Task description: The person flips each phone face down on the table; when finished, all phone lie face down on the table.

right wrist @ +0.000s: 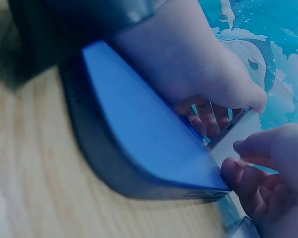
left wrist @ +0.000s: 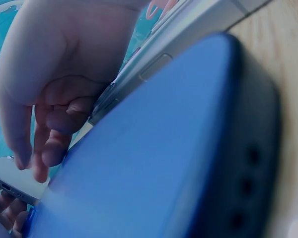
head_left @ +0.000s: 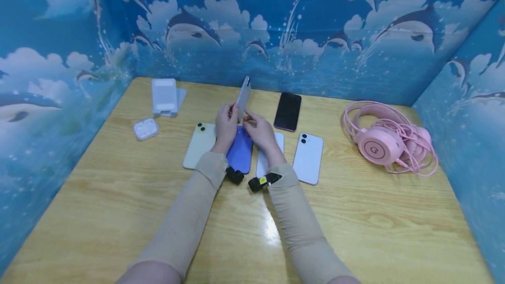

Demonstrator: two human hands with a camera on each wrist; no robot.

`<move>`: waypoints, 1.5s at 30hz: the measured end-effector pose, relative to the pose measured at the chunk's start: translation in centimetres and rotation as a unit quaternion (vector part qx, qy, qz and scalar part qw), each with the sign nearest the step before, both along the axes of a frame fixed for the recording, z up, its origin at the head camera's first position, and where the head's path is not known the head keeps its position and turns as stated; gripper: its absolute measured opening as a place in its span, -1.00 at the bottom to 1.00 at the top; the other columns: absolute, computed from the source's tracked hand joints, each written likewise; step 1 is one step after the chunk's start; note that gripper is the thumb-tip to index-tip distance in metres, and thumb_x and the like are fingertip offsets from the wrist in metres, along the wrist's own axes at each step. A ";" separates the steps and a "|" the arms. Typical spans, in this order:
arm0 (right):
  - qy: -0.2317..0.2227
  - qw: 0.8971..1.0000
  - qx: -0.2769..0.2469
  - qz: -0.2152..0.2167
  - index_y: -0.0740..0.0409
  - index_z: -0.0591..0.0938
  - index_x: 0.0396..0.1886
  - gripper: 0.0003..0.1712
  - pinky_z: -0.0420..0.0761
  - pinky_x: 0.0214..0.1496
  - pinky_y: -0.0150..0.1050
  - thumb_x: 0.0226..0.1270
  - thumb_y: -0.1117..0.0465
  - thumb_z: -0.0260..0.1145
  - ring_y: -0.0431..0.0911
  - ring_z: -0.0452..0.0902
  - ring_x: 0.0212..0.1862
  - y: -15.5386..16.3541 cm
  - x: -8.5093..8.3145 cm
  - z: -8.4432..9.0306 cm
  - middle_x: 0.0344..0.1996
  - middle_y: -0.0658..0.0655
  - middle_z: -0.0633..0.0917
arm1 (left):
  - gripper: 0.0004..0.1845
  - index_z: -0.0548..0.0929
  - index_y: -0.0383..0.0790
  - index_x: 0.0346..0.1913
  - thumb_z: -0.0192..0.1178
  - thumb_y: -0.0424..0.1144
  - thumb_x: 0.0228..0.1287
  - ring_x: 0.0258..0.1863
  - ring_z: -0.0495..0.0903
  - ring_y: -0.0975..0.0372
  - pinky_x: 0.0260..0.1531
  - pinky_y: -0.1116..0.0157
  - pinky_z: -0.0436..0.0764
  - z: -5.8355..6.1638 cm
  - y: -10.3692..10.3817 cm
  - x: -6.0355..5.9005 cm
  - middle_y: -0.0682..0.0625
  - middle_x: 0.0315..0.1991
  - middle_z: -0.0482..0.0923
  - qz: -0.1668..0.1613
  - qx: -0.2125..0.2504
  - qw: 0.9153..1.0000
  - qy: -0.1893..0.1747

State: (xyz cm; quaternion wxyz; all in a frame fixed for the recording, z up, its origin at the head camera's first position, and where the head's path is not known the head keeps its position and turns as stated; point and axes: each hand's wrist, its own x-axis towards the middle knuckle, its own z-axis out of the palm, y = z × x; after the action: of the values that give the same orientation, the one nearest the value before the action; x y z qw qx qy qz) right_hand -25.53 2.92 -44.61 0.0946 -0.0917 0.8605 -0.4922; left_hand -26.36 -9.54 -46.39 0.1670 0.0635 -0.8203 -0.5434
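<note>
A pale silver smartphone [head_left: 243,97] stands tilted on edge above the row of phones, and my left hand [head_left: 226,128] grips its lower end. To its right, my right hand [head_left: 260,129] has loosely bent fingers; in the right wrist view its thumb and fingertips [right wrist: 232,168] are close to the phone's lower end with a gap between them. Under both hands lies a blue-purple phone [head_left: 239,154], back up, large in both wrist views. A pale green phone [head_left: 199,148] lies left of it. A white phone [head_left: 279,140] is partly hidden beneath my right wrist.
A light lavender phone [head_left: 308,159] and a dark-screened phone [head_left: 288,111] lie on the right. Pink headphones [head_left: 380,143] with a coiled cable sit farther right. At the back left are a white stand-like box [head_left: 164,95] and a small white case [head_left: 146,129]. Dolphin-print curtains border the wooden table [head_left: 98,205].
</note>
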 end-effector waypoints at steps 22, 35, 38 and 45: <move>0.025 0.993 0.092 -0.068 0.19 0.44 0.18 -0.52 0.46 -0.28 -0.24 0.27 0.20 0.00 -0.04 0.47 -0.30 -0.1 -0.3 -0.1 0.03 0.17 0.55 | -0.63 0.43 -0.24 -0.62 -0.09 -0.14 0.31 -0.47 0.32 0.12 -0.48 0.25 0.31 -0.3 -0.2 -0.2 -0.07 -0.49 0.34 0.025 -0.105 0.993 -0.051; -0.035 0.994 0.008 -0.101 0.18 0.54 0.02 -0.60 0.52 -0.44 -0.32 0.26 0.10 0.10 -0.14 0.56 -0.48 0.7 -0.5 -0.2 -0.37 0.07 0.64 | -0.64 0.38 -0.24 -0.67 -0.13 -0.25 0.31 -0.50 0.32 0.12 -0.50 0.24 0.32 -0.3 -0.1 -0.3 -0.09 -0.53 0.34 0.016 -0.146 0.988 -0.045; -0.045 0.994 0.003 -0.102 0.18 0.54 0.01 -0.61 0.52 -0.43 -0.31 0.26 0.09 0.10 -0.13 0.56 -0.47 0.8 -0.5 0.0 -0.38 0.07 0.64 | -0.65 0.47 -0.28 -0.60 -0.13 -0.24 0.31 -0.46 0.32 0.13 -0.46 0.25 0.33 -0.3 0.0 -0.3 -0.09 -0.48 0.35 0.017 -0.157 0.986 -0.049; -0.060 0.993 -0.005 -0.104 0.19 0.53 0.00 -0.63 0.52 -0.42 -0.33 0.25 0.13 0.14 -0.14 0.55 -0.46 0.9 -0.3 0.1 -0.41 0.08 0.63 | -0.61 0.52 -0.25 0.10 -0.15 -0.16 0.35 -0.32 0.26 0.17 -0.35 0.26 0.28 0.0 0.3 0.3 -0.03 -0.32 0.32 0.024 -0.172 0.980 -0.093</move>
State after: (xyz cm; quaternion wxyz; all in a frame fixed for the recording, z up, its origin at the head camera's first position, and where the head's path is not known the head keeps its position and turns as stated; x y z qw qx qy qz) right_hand -25.88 3.78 -44.47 0.0940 0.0272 0.8558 -0.5080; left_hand -26.08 -9.24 -46.43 0.1117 0.1035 -0.9117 -0.3815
